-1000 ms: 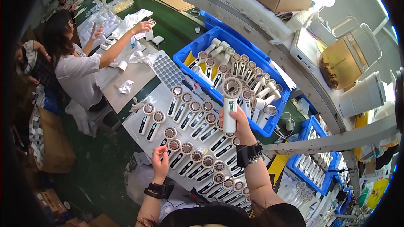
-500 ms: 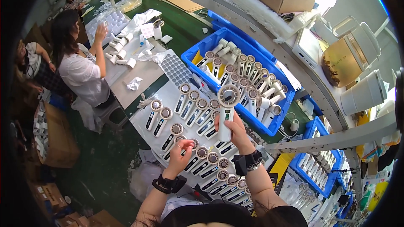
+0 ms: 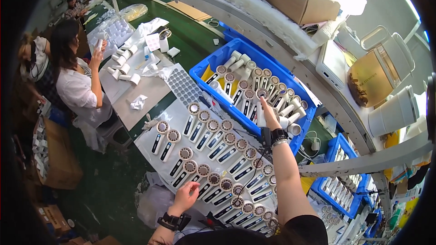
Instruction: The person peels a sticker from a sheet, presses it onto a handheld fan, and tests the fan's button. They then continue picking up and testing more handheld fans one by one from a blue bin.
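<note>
My right hand is stretched out over the blue plastic crate, closed on a white handheld fan. That fan stands roughly upright, round head away from me, over several similar fans in the crate; whether it touches them I cannot tell. Lower on the left, my left hand hovers with curled fingers at the near edge of rows of white fans. These lie on the grey-white tabletop, dark strips on their handles facing up. Nothing shows in the left hand.
Left, a person in a white top works beside white parts on the bench. A grey sheet of round pieces lies by the crate. Overhead, a shelf carries a pitcher and a cardboard box. Another blue crate stands right.
My right hand has carried the fan away from me, from above the table to over the crate. The left hand has drawn slightly down and left.
</note>
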A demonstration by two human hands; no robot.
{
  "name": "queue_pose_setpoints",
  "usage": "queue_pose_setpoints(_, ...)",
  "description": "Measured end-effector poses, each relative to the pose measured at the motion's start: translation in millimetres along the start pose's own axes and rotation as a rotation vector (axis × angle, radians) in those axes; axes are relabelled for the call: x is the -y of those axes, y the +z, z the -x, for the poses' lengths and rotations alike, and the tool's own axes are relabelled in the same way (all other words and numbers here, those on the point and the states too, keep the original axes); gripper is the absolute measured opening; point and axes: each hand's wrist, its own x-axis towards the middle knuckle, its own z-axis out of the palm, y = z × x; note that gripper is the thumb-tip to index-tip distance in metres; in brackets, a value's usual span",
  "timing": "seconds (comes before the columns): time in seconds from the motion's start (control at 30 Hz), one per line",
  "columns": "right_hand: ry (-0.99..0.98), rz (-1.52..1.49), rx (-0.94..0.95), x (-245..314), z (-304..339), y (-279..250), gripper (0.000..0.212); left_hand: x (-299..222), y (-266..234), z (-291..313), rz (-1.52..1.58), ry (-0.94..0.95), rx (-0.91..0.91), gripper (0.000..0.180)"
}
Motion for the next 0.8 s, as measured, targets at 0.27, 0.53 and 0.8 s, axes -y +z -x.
queue_pose_setpoints(0.27,0.033,-0.079,-0.117,-20,-46,10,0.067,2,5,-13,-0.038,-0.05,-0.012,0.014)
queue_pose_setpoints(0.53,0.015,0.457,-0.152,1,-57,25,0.074,12,4,-17,-0.03,-0.069,-0.023,0.014)
queue_pose_setpoints(0.8,-0.021,0.653,-0.054,-54,-89,24,0.071,13,10,-27,-0.043,-0.037,0.017,0.016)
